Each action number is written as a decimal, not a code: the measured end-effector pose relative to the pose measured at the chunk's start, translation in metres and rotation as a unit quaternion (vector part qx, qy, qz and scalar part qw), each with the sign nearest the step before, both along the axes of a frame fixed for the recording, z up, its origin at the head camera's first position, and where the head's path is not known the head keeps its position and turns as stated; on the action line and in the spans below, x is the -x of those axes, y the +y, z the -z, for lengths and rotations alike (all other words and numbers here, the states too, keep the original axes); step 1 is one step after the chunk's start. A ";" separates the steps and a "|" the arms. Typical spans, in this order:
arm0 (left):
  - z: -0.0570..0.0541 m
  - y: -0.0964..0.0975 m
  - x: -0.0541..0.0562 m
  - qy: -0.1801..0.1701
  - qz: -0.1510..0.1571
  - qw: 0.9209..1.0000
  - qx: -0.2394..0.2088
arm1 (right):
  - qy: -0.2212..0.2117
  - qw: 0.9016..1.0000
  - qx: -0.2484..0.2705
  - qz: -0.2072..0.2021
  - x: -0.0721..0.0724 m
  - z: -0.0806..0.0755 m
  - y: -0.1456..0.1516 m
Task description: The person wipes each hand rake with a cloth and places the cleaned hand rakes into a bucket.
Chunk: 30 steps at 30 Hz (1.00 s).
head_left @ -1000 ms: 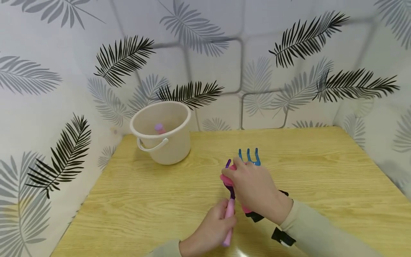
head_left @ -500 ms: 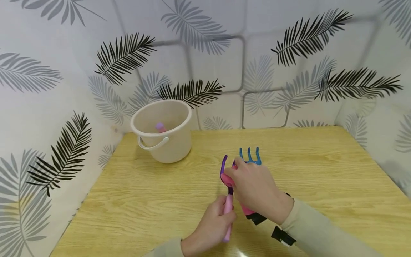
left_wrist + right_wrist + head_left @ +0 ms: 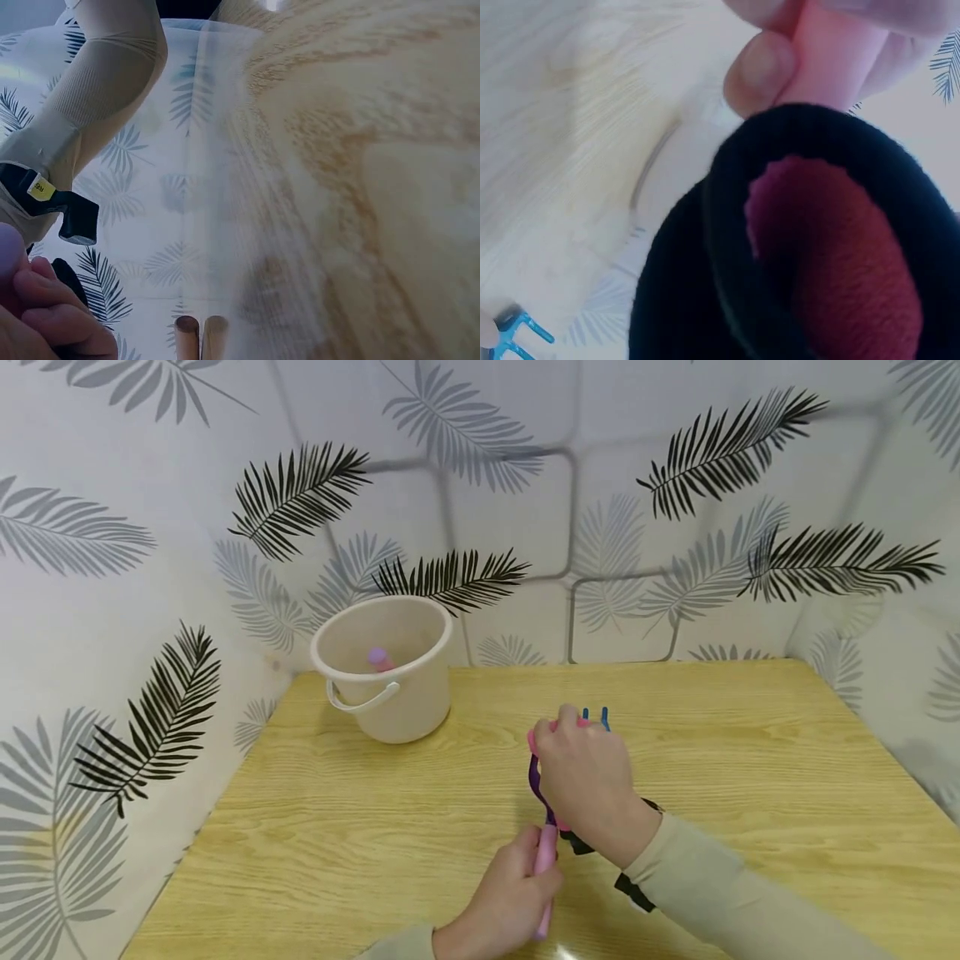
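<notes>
In the head view my left hand (image 3: 504,893) grips the pink handle (image 3: 546,852) of a small purple garden fork (image 3: 538,781), held slanting upward. My right hand (image 3: 588,768) holds a pink glove (image 3: 534,739) around the fork's upper end, which hides its tines. The glove's black cuff (image 3: 576,843) hangs below the right hand. In the right wrist view the cuff (image 3: 727,217) gapes, showing a pink fleecy lining (image 3: 855,285), with fingers round the pink handle (image 3: 832,60) above. Curled left fingers (image 3: 64,315) appear at lower left in the left wrist view.
A cream bucket (image 3: 405,710) with a white handle stands at the back left, a purple and pink thing (image 3: 379,658) inside. The tines of a blue garden fork (image 3: 604,718) show behind my right hand. Leaf-patterned wall covering (image 3: 510,502) rises behind the wooden table (image 3: 750,760).
My right hand has slid upward with the pink glove, covering the purple tines and more of the blue fork. My left hand keeps its grip, shifted slightly right.
</notes>
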<state>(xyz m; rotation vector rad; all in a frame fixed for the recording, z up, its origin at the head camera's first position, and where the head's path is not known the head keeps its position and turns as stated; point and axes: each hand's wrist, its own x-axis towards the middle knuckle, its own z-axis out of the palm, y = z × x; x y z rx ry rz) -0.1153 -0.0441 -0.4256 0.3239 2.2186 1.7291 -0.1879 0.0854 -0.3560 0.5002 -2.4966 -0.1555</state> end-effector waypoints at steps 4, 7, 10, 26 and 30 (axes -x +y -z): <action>0.000 0.000 0.000 -0.008 0.000 1.000 0.000 | -0.027 0.999 -0.010 -0.015 -0.001 0.001 0.003; 0.002 -0.002 0.002 -0.010 -0.005 1.000 0.006 | -0.087 0.995 -0.014 -0.039 -0.005 -0.001 0.006; 0.003 -0.004 0.004 -0.002 -0.013 1.000 0.014 | -0.129 0.990 -0.015 -0.056 -0.009 -0.005 0.008; 0.001 -0.004 0.006 0.004 0.004 1.000 0.000 | -0.107 0.992 -0.006 -0.073 -0.018 -0.004 0.014; 0.001 -0.003 0.005 -0.008 0.011 1.000 -0.006 | -0.101 0.991 -0.010 -0.086 -0.015 -0.005 0.013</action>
